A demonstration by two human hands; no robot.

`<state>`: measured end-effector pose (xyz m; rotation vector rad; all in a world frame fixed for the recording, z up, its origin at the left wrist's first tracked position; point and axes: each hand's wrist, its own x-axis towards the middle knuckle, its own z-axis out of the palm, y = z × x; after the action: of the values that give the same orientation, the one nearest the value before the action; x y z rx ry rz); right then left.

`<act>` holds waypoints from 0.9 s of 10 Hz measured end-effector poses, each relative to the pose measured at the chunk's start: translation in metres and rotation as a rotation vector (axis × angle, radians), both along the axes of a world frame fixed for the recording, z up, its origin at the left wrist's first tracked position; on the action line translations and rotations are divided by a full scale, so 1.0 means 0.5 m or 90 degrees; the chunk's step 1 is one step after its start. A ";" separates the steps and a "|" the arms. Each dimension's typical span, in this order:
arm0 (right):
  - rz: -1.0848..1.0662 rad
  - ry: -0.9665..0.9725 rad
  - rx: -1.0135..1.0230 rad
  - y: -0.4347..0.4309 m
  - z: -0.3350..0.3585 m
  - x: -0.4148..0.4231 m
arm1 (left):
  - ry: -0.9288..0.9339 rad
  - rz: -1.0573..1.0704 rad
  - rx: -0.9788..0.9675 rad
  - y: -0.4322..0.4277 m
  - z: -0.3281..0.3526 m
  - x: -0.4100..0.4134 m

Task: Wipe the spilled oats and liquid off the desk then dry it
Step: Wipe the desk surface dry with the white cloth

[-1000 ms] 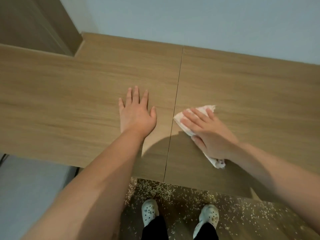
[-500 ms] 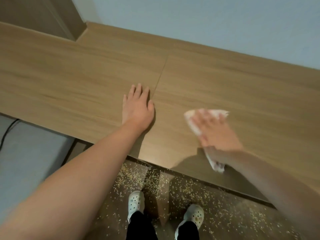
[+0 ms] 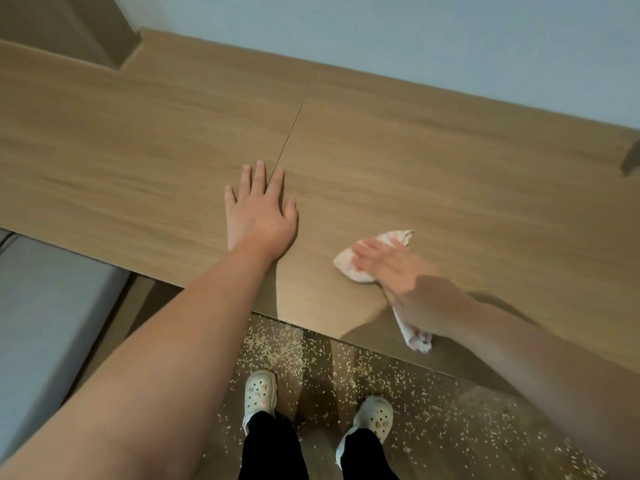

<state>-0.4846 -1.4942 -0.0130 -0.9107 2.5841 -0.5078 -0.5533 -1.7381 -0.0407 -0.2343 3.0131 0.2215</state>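
Left grip [image 3: 259, 216]: open, palm down, fingers straight and flat on the tabletop [image 3: 450, 150], lying across its seam [image 3: 291, 133].

Right grip [image 3: 398, 271]: motion-blurred. Fingers are extended over the crumpled white cloth [image 3: 349, 265] and press it to the tabletop near the front edge. The thumb is hidden.

Cloth: its middle is covered by the right grip. One end shows past the fingertips, and a tail shows behind the wrist.

Oats [image 3: 363, 375]: scattered over the floor [image 3: 214, 427] around two white clogs [image 3: 260, 389]. Wetness on the tabletop cannot be told.

Cut off: a dark object [image 3: 632, 161] at the right frame edge and a grey surface [image 3: 41, 306] at the left, neither identifiable.

Change: a second ago the left grip lay wholly left of the seam and the cloth just right of it. Now the left grip straddles the seam and the cloth sits well to its right.
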 end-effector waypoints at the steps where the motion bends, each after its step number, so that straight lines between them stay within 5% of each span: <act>1: -0.291 -0.215 -0.160 -0.020 0.054 -0.035 | 0.004 0.002 0.000 0.001 0.001 0.002; 2: -0.400 -0.321 -0.319 -0.008 0.084 -0.097 | 0.001 0.000 0.000 0.002 0.003 0.003; 4: -0.457 0.108 -0.134 0.038 0.092 -0.149 | 0.007 0.002 -0.003 0.003 0.003 0.003; 6: 0.076 0.132 0.203 -0.039 -0.001 -0.102 | 0.008 0.005 -0.001 0.003 0.003 0.002; 7: 0.104 0.167 0.178 -0.016 -0.042 -0.155 | 0.010 0.007 0.000 0.003 -0.001 0.001; 9: -0.404 0.113 0.176 -0.044 -0.035 -0.190 | 0.012 0.008 0.003 0.002 -0.001 0.003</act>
<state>-0.5794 -1.5160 -0.0303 -0.0281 2.9857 -0.2151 -0.5518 -1.7372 -0.0413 -0.2530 3.0295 0.2332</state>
